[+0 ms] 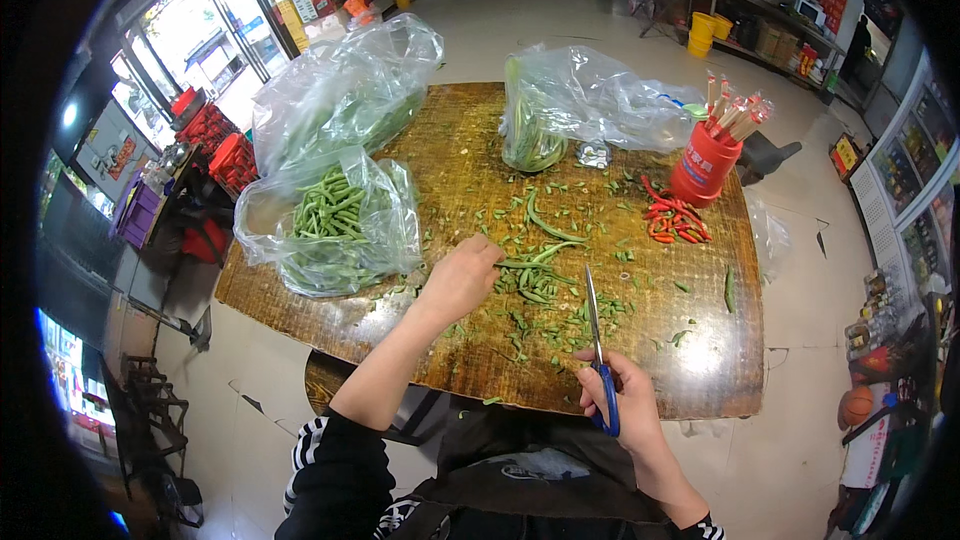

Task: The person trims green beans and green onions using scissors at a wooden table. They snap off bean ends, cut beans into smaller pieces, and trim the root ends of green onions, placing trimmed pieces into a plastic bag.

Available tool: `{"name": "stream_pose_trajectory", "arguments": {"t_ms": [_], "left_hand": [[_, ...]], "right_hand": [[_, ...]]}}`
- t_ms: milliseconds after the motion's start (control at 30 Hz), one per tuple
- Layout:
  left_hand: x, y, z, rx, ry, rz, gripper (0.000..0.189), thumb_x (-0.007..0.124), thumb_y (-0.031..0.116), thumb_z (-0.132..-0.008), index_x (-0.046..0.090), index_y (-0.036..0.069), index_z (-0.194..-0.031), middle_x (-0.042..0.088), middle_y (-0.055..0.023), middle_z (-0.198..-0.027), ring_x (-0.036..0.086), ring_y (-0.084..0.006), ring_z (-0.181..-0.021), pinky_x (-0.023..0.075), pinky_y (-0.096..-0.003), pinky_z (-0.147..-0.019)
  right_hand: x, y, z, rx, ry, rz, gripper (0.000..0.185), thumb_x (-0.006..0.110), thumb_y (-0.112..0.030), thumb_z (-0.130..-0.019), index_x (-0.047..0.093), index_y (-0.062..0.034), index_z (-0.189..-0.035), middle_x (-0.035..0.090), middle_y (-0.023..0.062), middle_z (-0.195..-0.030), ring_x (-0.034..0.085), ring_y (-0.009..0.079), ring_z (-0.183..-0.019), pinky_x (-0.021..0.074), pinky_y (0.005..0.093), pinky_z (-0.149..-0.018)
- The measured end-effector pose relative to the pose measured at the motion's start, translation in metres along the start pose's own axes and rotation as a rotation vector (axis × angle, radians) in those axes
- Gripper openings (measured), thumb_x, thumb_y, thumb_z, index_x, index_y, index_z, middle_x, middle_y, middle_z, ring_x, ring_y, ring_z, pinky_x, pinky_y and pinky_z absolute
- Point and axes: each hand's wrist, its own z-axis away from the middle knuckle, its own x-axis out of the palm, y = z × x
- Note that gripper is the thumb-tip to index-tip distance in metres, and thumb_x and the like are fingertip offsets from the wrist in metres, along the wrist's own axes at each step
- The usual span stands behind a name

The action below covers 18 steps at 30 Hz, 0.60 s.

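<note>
My right hand (624, 394) holds blue-handled scissors (596, 322) near the table's front edge, the blades pointing away from me and close together. My left hand (466, 274) is at the left side of a small heap of green beans (534, 285), its fingertips touching a bean; whether it grips the bean I cannot tell. Cut bean tips and scraps (600, 311) lie scattered around the heap. Left of my left hand, an open clear plastic bag (405, 240) holds many green beans (330, 206). A longer curved bean (551, 221) lies beyond the heap.
The wooden table (465, 157) also bears a large clear bag of greens (352, 105), another bag with long green vegetables (532, 135), red chilies (675, 219) and a red container (701, 165) of wrapped chopsticks. One bean (730, 289) lies near the right edge.
</note>
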Motion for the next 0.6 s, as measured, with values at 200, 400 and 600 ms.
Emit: {"name": "stream_pose_trajectory", "arguments": {"t_ms": [200,400,600], "left_hand": [[0.008,-0.001,-0.005,0.006,-0.005,-0.022,0.018,0.059,0.005,-0.086,0.054,0.001,-0.103,0.055,-0.0181,-0.099,0.057,-0.0382,-0.093,0.0483,-0.0452,-0.081],[-0.025,0.021,0.008,0.023,0.154,0.129,0.019,0.056,0.005,-0.089,0.055,0.002,-0.108,0.056,-0.0181,-0.101,0.057,-0.0382,-0.095,0.0474,-0.0444,-0.081],[-0.057,0.061,0.032,0.109,0.119,0.174,0.016,0.055,0.002,-0.089,0.059,0.003,-0.105,0.056,-0.0163,-0.098,0.056,-0.037,-0.092,0.0468,-0.0433,-0.079]], "right_hand": [[0.002,0.006,0.0,0.001,-0.009,-0.015,0.033,0.068,-0.022,-0.092,0.061,-0.0011,-0.116,0.058,0.0003,-0.07,0.056,0.0068,-0.059,0.0465,0.0217,-0.054],[0.006,0.011,0.002,-0.035,-0.077,0.091,0.036,0.068,-0.024,-0.092,0.06,0.0,-0.118,0.06,-0.0001,-0.075,0.056,0.0066,-0.065,0.0468,0.0223,-0.06],[0.008,0.011,0.0,-0.058,-0.157,0.041,0.04,0.068,-0.025,-0.092,0.059,0.0011,-0.121,0.063,0.0019,-0.089,0.057,0.0075,-0.082,0.0475,0.0235,-0.075]]}}
